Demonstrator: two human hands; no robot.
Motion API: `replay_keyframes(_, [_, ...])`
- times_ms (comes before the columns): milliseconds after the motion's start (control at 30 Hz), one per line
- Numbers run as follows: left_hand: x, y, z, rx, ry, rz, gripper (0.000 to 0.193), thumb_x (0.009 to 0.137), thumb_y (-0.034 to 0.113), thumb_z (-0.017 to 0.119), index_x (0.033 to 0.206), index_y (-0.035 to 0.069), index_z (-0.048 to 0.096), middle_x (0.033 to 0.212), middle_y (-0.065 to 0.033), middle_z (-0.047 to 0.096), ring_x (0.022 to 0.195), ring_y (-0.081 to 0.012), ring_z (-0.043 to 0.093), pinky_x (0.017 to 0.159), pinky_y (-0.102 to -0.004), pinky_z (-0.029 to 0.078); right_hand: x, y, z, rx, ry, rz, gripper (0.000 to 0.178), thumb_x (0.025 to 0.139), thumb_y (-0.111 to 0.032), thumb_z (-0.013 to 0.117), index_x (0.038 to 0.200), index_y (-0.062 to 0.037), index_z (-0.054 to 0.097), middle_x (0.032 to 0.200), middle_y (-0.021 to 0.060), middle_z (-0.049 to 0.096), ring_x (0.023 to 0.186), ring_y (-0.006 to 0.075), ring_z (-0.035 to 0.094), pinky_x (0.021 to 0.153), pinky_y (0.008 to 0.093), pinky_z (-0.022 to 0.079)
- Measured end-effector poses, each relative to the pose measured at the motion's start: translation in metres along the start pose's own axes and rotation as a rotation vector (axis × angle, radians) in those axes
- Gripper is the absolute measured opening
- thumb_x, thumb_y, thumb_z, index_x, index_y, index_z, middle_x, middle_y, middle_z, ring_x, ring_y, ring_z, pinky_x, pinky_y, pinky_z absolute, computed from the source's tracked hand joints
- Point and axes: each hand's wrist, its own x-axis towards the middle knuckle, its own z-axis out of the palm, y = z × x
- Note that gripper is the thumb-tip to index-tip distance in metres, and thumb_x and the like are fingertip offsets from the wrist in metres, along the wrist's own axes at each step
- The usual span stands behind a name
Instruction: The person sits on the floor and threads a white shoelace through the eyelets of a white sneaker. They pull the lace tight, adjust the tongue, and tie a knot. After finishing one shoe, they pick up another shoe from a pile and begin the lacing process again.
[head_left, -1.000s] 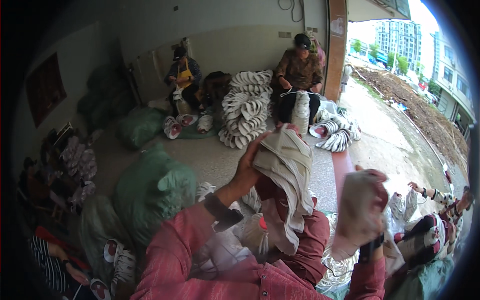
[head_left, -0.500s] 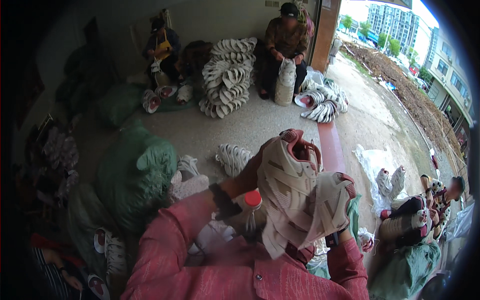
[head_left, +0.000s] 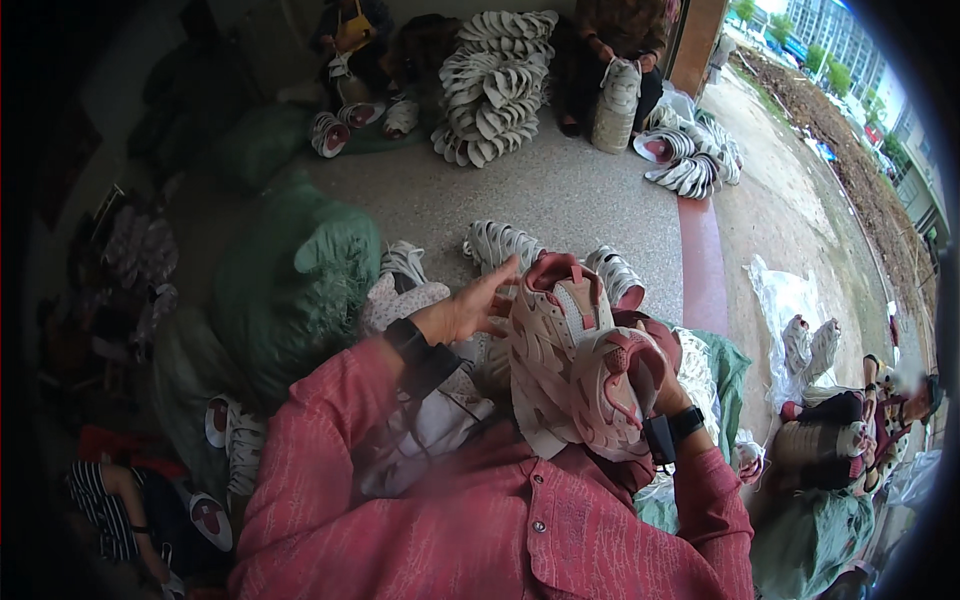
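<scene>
Two beige shoe uppers with dusty-pink lining and heel trim are held up together in front of my chest. The left shoe upper (head_left: pixel 560 310) leans against the right shoe upper (head_left: pixel 612 395), and their pale lower flaps hang down. My right hand (head_left: pixel 672 388) grips the right one from its outer side, most fingers hidden behind it. My left hand (head_left: pixel 468 308) is open, fingers spread beside the left upper's collar; whether the fingertips touch it cannot be told.
Green sacks (head_left: pixel 290 260) stand at the left. Stacked uppers (head_left: pixel 495 90) rise at the back near a seated person (head_left: pixel 615 60) holding uppers. Another bundle of uppers (head_left: pixel 500 243) lies just beyond my hands. At the right, a seated person (head_left: pixel 880 420) works beside a plastic sheet (head_left: pixel 775 300).
My left hand has let go of the uppers and spread its fingers beside them. The uppers have turned so their collar openings show more. The view has tilted down.
</scene>
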Motion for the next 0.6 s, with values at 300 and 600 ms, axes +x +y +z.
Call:
replay_keyframes(300, [0.038,0.012,0.055,0.226,0.235,0.432,0.087,0.073,0.043,0.084,0.139,0.007,0.041,0.128,-0.0115,0.055,0.12,-0.0202,0.052,0.103,-0.0369,0.041,0.009,0.0,0.019,0.379,0.187,0.238,0.052,0.108,-0.036,0.03,0.121,0.0034,0.061,0.088,0.0035,0.065,0.074,0.0073,0.057,0.067,0.0229,0.047])
replay_keyframes(600, [0.043,-0.053,0.043,0.375,-0.032,0.762,0.077,0.081,0.018,0.082,0.143,0.006,0.037,0.135,-0.0081,0.05,0.125,-0.0175,0.049,0.107,-0.0324,0.04,-0.015,0.021,0.036,0.145,-0.017,0.165,0.043,0.106,-0.032,0.037,0.11,0.0065,0.056,0.082,0.0141,0.064,0.082,0.023,0.061,0.079,0.0369,0.048])
